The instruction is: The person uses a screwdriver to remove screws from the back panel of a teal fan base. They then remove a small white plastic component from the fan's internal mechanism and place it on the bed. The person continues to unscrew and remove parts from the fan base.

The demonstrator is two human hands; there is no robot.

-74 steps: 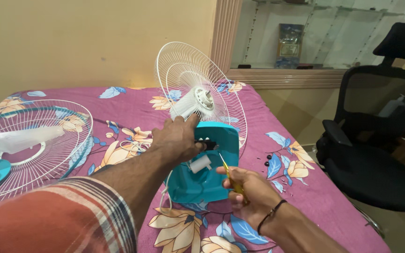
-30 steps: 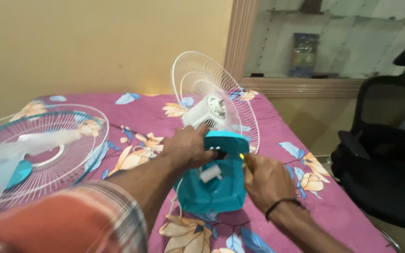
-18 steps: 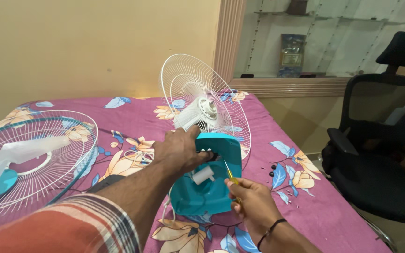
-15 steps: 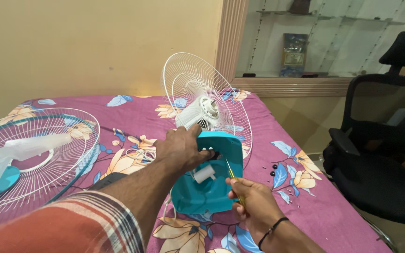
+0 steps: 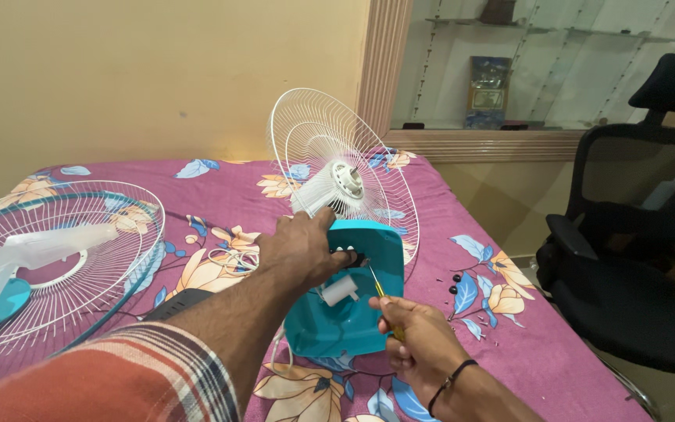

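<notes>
The left hand (image 5: 300,248) has its grip closed over the top of the teal fan housing (image 5: 349,301), which lies tipped on the bed (image 5: 220,195) with its floral purple sheet. The right hand (image 5: 423,344) holds a thin yellow-handled screwdriver (image 5: 376,283), tip touching what looks like a small dark fitting just beside the left fingertips. The white wire guard (image 5: 337,168) stands upright behind the housing. Another fan with a teal-rimmed guard (image 5: 56,258) lies well to the left. Small dark screws (image 5: 455,283) sit near the housing; a black office chair (image 5: 634,258) stands beside the bed.
</notes>
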